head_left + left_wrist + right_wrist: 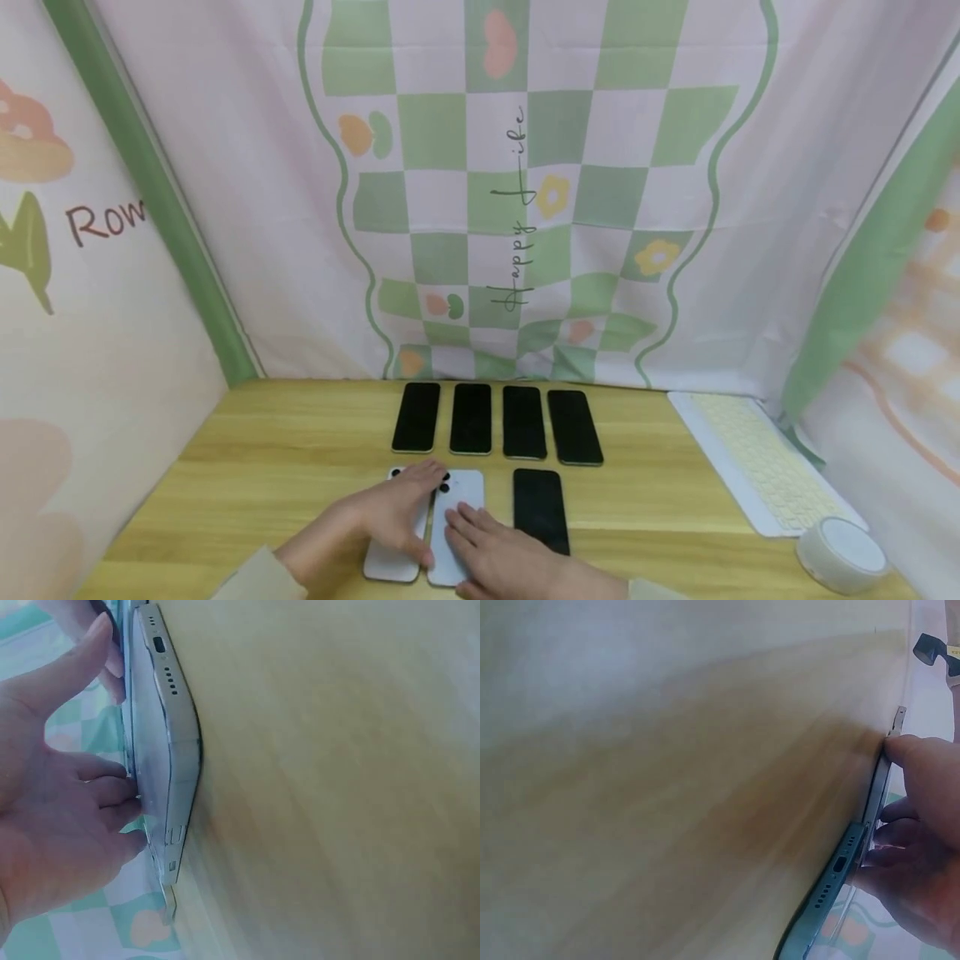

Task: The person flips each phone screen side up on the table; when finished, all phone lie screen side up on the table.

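Observation:
Two white phones lie face down side by side on the table, camera lenses at the far end: a left phone [386, 562] and a right phone [470, 490]. My left hand [393, 512] spans them, fingertips by the far end of the right phone and thumb near the seam between them. Spread, fairly straight fingers of my right hand [510, 554] rest on the right phone's back; its thumb touches the near edge in the right wrist view. A black-screened phone [542, 504] lies face up just right of that hand, partly covered by it.
Behind, a row of several black-screened phones [471, 419] lies face up. A white keyboard [772, 467] sits at the right, with a roll of tape [840, 554] at its near end. A patterned curtain [517, 208] hangs at the table's back edge.

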Tool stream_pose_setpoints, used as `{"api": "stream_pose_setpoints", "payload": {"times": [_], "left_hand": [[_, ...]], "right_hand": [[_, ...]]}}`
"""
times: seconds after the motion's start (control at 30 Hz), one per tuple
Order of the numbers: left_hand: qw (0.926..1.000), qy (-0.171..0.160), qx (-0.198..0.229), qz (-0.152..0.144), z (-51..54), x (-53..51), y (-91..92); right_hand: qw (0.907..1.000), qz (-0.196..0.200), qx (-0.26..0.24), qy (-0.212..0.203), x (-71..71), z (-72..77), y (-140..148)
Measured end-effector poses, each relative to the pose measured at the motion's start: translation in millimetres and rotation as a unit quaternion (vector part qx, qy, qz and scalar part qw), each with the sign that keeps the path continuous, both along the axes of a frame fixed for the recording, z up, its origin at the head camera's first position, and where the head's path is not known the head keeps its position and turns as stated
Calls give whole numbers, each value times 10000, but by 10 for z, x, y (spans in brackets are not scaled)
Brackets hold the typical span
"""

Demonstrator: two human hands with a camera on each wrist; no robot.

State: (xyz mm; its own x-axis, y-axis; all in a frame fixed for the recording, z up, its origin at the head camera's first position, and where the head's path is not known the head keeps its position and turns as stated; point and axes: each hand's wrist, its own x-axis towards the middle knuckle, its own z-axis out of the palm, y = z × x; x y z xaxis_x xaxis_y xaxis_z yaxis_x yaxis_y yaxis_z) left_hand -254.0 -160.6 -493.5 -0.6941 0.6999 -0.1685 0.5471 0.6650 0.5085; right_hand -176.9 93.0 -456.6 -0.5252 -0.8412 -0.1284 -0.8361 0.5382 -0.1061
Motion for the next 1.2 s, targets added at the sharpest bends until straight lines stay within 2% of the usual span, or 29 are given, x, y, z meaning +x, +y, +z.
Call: {"api": "stream_pose_setpoints", "payload": {"times": [0.17, 0.27, 0.33, 0.47, 0.5, 0.57, 0.67, 0.8, 0.9, 1.07, 1.2], "left_hand": [[9991, -77, 404, 76, -195, -176, -54], [9981, -57, 614, 73, -193, -190, -51], [9969, -109, 760, 156, -70, -112, -27], [9903, -554, 1188, 460, 253, 68, 54], [9864, -732, 1361, 556, 349, 123, 80], [9781, -1050, 1656, 703, 456, 181, 122], [9607, -1587, 2088, 914, 528, 229, 165], [9398, -2050, 2442, 1231, 535, 258, 189], [9278, -2185, 2663, 1436, 515, 268, 189], [8958, -2595, 3230, 1609, 458, 271, 177], [8719, -2794, 3585, 1822, 441, 294, 181]], "right_hand": [[10000, 63, -1, 64, -12, -20, 5], [9998, 97, -50, 154, -12, -29, 11], [9997, 107, -84, 195, -10, -30, 18], [9995, 126, -227, 180, -11, -19, 43], [9995, 106, -268, 137, -12, -15, 50], [9993, 87, -358, 96, -14, -10, 63], [9989, 18, -465, 18, -18, 1, 76], [9984, -111, -525, -163, -14, 22, 82], [9981, -182, -531, -265, -5, 35, 83], [9966, -272, -654, -417, 0, 37, 92], [9947, -330, -841, -486, -5, 39, 113]]}}
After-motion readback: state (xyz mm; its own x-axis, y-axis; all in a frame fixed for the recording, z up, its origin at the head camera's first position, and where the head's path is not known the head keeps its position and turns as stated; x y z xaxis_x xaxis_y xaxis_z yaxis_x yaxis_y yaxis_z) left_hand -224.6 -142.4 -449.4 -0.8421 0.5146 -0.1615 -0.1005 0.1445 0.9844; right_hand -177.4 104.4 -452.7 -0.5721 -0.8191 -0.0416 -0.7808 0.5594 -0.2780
